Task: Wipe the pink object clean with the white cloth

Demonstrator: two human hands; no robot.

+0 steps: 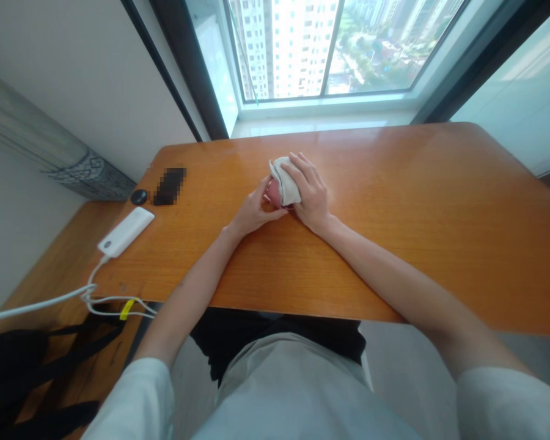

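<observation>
Over the middle of the wooden table, a small rounded pink object (274,193) is held in my left hand (255,211), fingers and thumb closed round its left side. What kind of object it is cannot be made out, since most of it is covered. A folded whitish cloth (285,179) lies against its top and right side. My right hand (313,197) presses this cloth onto the pink object, fingers bent over it from the right. Both wrists are low, close to the tabletop.
On the table's left side lie a white power bank (126,232) with a white cable (41,307), a round black item (139,197) and a blurred dark rectangle (170,186). A window (325,55) is beyond the wooden table (417,214). Black straps (73,360) are at lower left.
</observation>
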